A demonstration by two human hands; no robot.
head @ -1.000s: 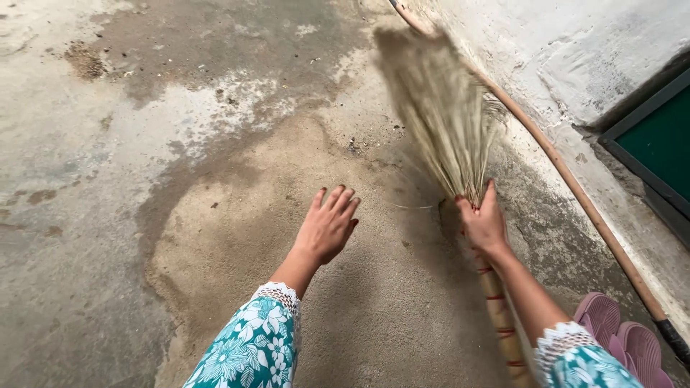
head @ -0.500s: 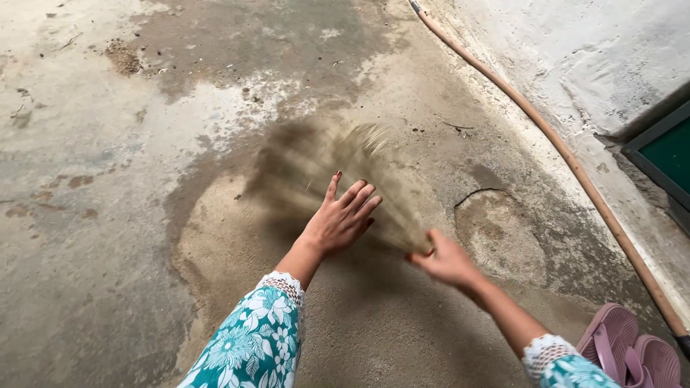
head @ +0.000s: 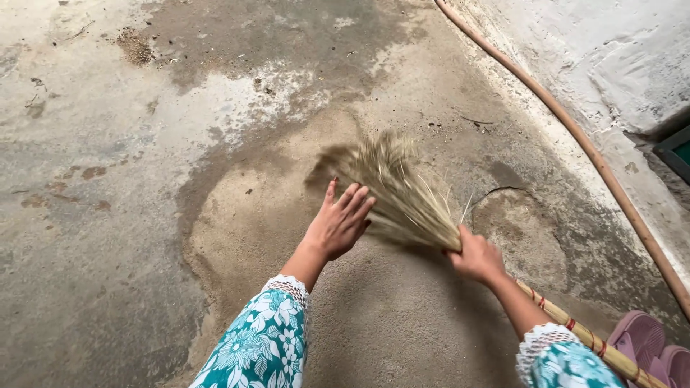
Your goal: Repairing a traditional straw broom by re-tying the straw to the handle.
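Sweeping partly done, grit left on the far concrete.

Your right hand point(head: 476, 256) was closed around the straw-coloured grass broom point(head: 397, 188) where bristles meet the red-banded handle, the fan pressed on the stained concrete floor point(head: 108, 215) just ahead. Your left hand point(head: 338, 224) hovered open and empty beside the bristles. Floor near your grip looked swept; a dirt pile point(head: 134, 47) lay well beyond.
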